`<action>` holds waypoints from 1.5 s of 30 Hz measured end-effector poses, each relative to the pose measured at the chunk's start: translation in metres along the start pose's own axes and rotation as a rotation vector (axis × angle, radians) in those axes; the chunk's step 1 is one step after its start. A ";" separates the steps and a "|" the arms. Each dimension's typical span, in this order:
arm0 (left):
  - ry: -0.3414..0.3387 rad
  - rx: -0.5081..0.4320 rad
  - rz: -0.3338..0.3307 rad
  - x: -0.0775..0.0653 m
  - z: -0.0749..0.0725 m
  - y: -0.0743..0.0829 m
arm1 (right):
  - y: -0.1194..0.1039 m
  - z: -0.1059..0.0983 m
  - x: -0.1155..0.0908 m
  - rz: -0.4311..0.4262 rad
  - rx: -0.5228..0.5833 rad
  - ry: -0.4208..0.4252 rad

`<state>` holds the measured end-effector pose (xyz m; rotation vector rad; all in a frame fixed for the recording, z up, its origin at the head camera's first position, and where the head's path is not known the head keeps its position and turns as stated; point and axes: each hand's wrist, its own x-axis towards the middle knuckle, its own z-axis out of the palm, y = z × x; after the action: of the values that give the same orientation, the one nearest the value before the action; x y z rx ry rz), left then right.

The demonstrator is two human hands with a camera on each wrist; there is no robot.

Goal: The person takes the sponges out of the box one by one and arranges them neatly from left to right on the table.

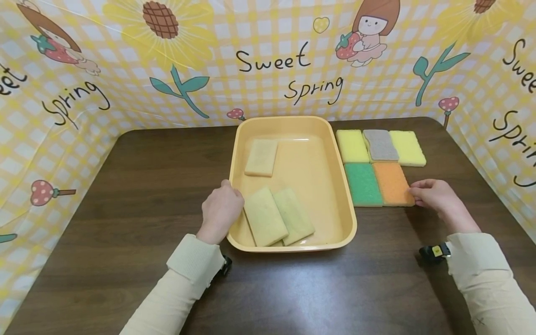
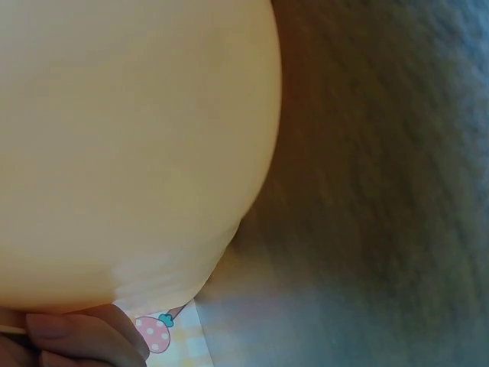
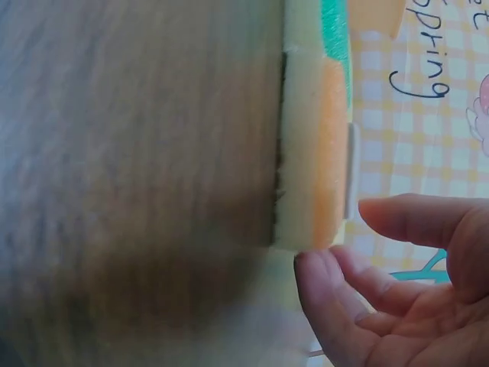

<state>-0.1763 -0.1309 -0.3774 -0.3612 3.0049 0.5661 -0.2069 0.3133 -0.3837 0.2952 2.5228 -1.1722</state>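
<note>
My left hand (image 1: 222, 211) grips the left rim of the yellow tray (image 1: 349, 223). Its curled fingers (image 2: 84, 336) show at the tray's edge in the left wrist view. Off to the right, my right hand (image 1: 435, 197) is at the right edge of an orange-topped sponge (image 1: 392, 184). Seen from the right wrist, the fingertips (image 3: 312, 267) meet that sponge's end, while the thumb (image 3: 405, 218) stays apart from it. Beside the orange one lies a green-topped sponge (image 1: 363, 184). Inside the tray are three pale yellow sponges, one (image 1: 261, 158) at the back and two overlapping (image 1: 265, 216) in front.
Behind the orange and green sponges, a grey-topped sponge (image 1: 381, 145) lies between two yellow ones, a left one (image 1: 352, 146) and a right one (image 1: 407, 148). All sit against the tray's right side on a dark wooden table (image 1: 167, 177). A patterned cloth (image 1: 268, 88) encloses the back and sides.
</note>
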 end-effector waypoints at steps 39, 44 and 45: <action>-0.007 0.006 0.008 0.000 0.000 0.000 | -0.136 0.080 -0.066 -0.353 -0.171 -0.026; -0.005 0.006 0.008 0.001 0.000 0.000 | -0.142 0.097 -0.071 -0.387 -0.174 -0.047; -0.006 0.006 0.008 0.001 0.000 0.000 | -0.143 0.101 -0.071 -0.391 -0.179 -0.052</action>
<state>-0.1771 -0.1308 -0.3778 -0.3464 3.0029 0.5573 -0.1660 0.1416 -0.3169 -0.2831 2.6903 -1.0525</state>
